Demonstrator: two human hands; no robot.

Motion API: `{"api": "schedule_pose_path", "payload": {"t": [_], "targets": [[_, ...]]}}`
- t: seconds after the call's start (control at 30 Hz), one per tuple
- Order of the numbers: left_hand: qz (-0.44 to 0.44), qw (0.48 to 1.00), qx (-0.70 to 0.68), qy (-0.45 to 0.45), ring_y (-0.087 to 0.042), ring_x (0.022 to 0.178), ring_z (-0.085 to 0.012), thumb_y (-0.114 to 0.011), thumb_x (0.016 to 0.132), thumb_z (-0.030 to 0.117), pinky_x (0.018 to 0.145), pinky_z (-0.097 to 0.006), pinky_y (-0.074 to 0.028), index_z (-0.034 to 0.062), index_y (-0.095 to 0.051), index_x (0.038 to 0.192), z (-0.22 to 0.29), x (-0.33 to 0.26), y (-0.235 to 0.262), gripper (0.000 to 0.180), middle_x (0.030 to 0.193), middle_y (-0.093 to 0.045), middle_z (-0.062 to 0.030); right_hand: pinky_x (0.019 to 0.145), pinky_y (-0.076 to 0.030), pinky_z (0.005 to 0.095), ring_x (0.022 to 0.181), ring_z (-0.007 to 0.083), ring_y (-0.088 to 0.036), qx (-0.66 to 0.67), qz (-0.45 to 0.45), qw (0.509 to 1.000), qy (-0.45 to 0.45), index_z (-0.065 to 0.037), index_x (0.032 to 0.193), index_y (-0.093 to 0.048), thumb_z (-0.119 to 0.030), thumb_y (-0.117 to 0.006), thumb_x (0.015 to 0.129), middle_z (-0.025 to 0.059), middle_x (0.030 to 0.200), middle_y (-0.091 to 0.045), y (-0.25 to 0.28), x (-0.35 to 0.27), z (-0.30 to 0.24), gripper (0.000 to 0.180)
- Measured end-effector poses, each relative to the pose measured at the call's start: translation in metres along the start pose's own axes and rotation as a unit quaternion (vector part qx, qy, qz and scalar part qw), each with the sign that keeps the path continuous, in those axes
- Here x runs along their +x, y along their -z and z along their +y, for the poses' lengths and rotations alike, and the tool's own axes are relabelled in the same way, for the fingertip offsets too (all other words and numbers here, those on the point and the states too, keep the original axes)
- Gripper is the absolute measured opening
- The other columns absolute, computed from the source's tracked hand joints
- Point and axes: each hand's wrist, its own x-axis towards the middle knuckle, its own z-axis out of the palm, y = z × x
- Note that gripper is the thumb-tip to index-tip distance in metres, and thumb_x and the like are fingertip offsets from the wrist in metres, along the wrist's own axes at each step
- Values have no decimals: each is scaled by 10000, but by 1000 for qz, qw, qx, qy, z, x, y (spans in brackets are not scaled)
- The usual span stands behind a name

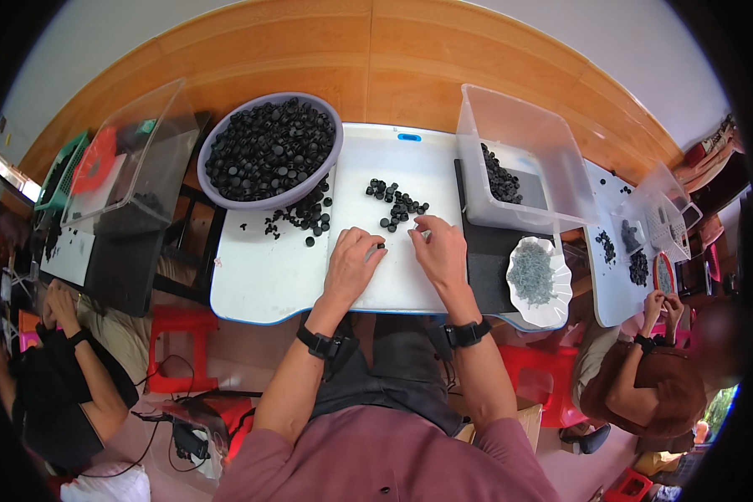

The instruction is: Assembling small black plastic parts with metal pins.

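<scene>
Across the middle spreads the white worktop (259, 284). Toward ten o'clock, a lilac basin (263, 202) is heaped with black caps (272, 146), so most of the work seems left. At two o'clock, a clear bin (523, 219) is only partly filled with dark pieces (499, 177), perhaps the finished ones. Between the right hand (443, 251) and twelve o'clock lie loose caps (403, 207); whether that hand, fingers curled, grips anything, I cannot tell. The left hand (350, 265) pinches one small black piece (381, 245), seemingly unfinished.

White worktop (255, 280) here, black caps (403, 204) just beyond the right grip (440, 253), dark mat (487, 269) to its right, basin (251, 203) far left!
</scene>
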Motion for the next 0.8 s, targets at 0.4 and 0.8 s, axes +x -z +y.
{"api": "schedule_pose_path", "payload": {"t": [0.4, 0.8], "targets": [[-31, 987, -134, 83, -718, 823, -168, -721, 908, 53, 757, -293, -563, 12, -730, 1124, 4, -1, -2, 219, 1015, -768, -100, 675, -500, 237, 733, 89, -627, 342, 7, 931, -127, -7, 1020, -759, -16, -726, 887, 51, 869, -722, -14, -43, -3, 137], [-53, 989, -116, 75, -724, 850, -180, -722, 909, 55, 773, -302, -566, 9, -733, 1120, 9, 0, -1, 217, 1013, -768, -112, 674, -523, 284, 754, 177, -682, 289, 0, 955, -64, -14, 989, -761, -23, -706, 890, 105, 887, -725, -13, -40, -4, 114]]}}
